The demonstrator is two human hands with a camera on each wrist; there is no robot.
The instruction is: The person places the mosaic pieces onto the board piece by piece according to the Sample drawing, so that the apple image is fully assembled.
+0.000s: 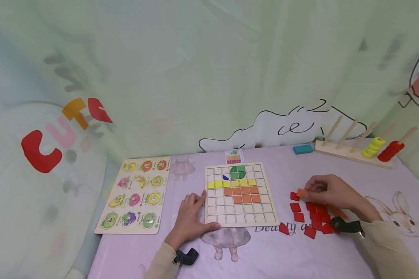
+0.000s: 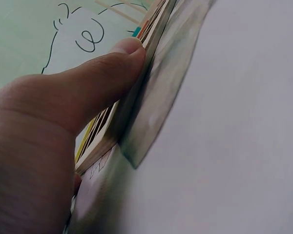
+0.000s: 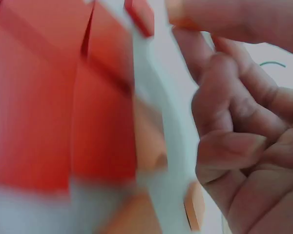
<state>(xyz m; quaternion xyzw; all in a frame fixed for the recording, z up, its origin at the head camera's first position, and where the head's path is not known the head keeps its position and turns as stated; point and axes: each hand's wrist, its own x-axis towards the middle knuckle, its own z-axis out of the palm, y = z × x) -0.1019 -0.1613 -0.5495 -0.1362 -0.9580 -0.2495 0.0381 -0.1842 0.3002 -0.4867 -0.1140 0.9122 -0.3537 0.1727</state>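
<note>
My left hand (image 1: 188,221) grips the near left corner of a wooden grid board (image 1: 219,210), its thumb along the front edge and the other fingers at the left side. In the left wrist view the thumb (image 2: 95,80) presses the board's edge. On the board lie two rows of orange squares (image 1: 246,198), a row of yellow pieces (image 1: 215,185), a green round shape (image 1: 238,172) and a small blue piece (image 1: 225,177). My right hand (image 1: 329,190) pinches an orange square tile (image 1: 302,193) above loose red tiles (image 1: 317,217). Several orange tiles (image 3: 149,136) lie beside the red ones.
A fruit puzzle board (image 1: 132,197) lies at the left. Behind the grid board is a small pattern card (image 1: 234,156). At the back right stand a teal block (image 1: 303,149) and a peg rack (image 1: 352,154) with yellow and red rings. A printed curtain (image 1: 181,77) hangs behind the table.
</note>
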